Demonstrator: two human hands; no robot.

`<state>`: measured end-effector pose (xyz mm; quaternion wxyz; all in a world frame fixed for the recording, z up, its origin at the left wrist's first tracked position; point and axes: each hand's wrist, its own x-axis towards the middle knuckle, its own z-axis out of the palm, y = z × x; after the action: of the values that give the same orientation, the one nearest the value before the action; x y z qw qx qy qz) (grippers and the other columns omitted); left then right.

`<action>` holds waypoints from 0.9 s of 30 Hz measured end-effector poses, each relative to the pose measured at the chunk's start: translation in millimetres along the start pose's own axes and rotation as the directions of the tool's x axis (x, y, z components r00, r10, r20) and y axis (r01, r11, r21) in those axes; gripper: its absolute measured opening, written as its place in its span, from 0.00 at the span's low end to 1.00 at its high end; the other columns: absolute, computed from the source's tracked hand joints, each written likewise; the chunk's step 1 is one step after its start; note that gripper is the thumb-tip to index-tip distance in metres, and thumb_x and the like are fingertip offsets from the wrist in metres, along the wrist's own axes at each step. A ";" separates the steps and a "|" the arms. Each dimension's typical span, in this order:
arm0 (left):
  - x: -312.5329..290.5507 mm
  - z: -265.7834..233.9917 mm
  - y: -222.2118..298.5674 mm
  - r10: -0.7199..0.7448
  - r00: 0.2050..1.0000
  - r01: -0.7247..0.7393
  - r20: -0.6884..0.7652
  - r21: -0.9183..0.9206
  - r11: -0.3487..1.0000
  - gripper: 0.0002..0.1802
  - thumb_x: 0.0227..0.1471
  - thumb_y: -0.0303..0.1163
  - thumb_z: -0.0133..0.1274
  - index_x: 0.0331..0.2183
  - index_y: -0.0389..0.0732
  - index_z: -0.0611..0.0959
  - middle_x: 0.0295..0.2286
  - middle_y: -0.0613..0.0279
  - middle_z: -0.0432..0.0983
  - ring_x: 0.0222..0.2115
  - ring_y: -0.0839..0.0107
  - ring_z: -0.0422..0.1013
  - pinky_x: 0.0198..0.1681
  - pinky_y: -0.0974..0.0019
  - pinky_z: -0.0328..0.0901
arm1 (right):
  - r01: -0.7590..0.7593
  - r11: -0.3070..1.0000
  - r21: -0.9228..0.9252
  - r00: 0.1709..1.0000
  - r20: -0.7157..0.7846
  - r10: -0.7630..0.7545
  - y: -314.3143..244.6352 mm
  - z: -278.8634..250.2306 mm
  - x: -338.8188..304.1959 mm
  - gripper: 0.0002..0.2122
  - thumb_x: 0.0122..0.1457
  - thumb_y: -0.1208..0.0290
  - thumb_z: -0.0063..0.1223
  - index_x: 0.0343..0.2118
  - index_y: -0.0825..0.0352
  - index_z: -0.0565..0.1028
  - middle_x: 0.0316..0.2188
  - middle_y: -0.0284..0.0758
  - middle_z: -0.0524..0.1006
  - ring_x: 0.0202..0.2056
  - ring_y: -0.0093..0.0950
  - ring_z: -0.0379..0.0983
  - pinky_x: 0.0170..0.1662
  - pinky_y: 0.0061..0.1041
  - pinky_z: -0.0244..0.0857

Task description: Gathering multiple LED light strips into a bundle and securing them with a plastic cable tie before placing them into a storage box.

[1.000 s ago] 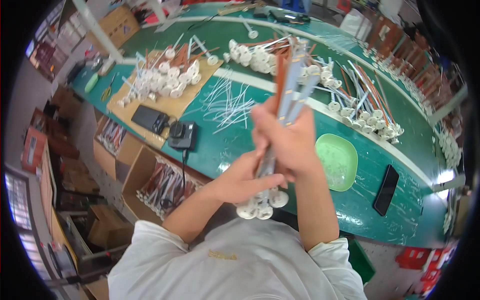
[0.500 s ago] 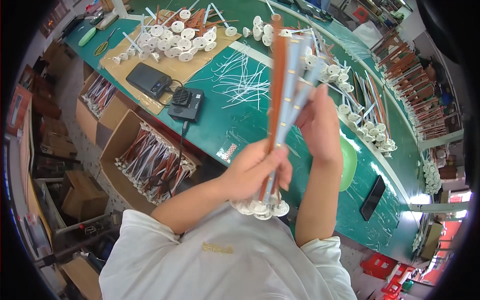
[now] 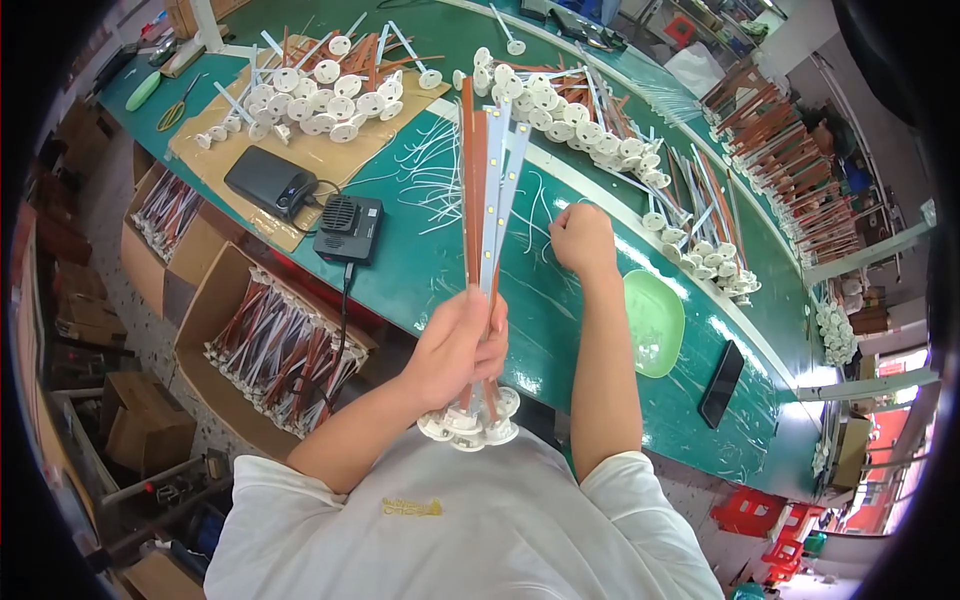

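Note:
My left hand (image 3: 462, 340) is wrapped round a bundle of LED light strips (image 3: 490, 215), some brown-backed, others pale with small yellow chips. The bundle stands nearly upright, its round white end caps (image 3: 468, 425) hanging below the fist near my shirt. Over the green table, my right hand (image 3: 583, 238) is closed with the fingers curled in; what it holds, if anything, is hidden. Thin white wires (image 3: 537, 215) lie right beside its fingertips, and more white wires (image 3: 428, 180) are scattered behind the bundle.
Piles of capped strips (image 3: 325, 100) lie on brown card and along the far side (image 3: 580, 120). A black box (image 3: 270, 183) and a small vented device (image 3: 348, 228) sit left. A green tray (image 3: 655, 325) and a phone (image 3: 721, 384) lie right. Filled cartons (image 3: 190, 350) stand below left.
My right hand has left the top of the strips and moved down, closing beside the white wires. The bundle has straightened in my left hand, and the whole view has shifted slightly.

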<state>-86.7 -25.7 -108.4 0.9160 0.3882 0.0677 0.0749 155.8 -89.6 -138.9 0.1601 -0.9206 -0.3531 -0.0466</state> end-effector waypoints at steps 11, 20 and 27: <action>-1.4 5.7 2.6 -0.083 0.980 0.102 0.181 -0.093 0.990 0.30 0.63 0.57 0.24 0.47 0.42 0.66 0.13 0.70 0.55 0.12 0.80 0.52 0.18 0.76 0.52 | 0.122 0.785 0.607 0.934 -0.338 0.117 -28.5 -67.8 -48.0 0.05 0.56 0.77 0.54 0.32 0.72 0.76 0.23 0.34 0.78 0.24 0.18 0.74 0.28 0.17 0.67; 1.0 18.2 -8.3 -0.191 0.886 0.216 0.422 -0.012 0.976 0.40 0.60 0.59 0.32 0.64 0.53 0.41 0.14 0.69 0.56 0.12 0.80 0.55 0.14 0.76 0.53 | 0.319 0.715 0.622 0.935 -0.084 -0.344 -31.5 -112.0 -126.1 0.03 0.46 0.84 0.57 0.26 0.73 0.79 0.19 0.37 0.77 0.20 0.22 0.73 0.23 0.19 0.61; 5.4 25.7 -18.5 -0.203 0.872 0.191 0.446 0.072 0.979 0.45 0.59 0.59 0.35 0.64 0.46 0.35 0.11 0.67 0.61 0.10 0.81 0.57 0.15 0.74 0.52 | 0.397 0.711 0.580 0.906 -0.121 -0.407 -22.4 -115.4 -132.8 0.03 0.47 0.80 0.58 0.26 0.69 0.79 0.19 0.39 0.76 0.19 0.34 0.73 0.23 0.24 0.66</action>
<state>-75.2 -55.4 -104.3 0.9045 0.3977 -0.1064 -0.1115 44.9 -196.0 -50.5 0.4225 -0.7252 -0.5423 0.0393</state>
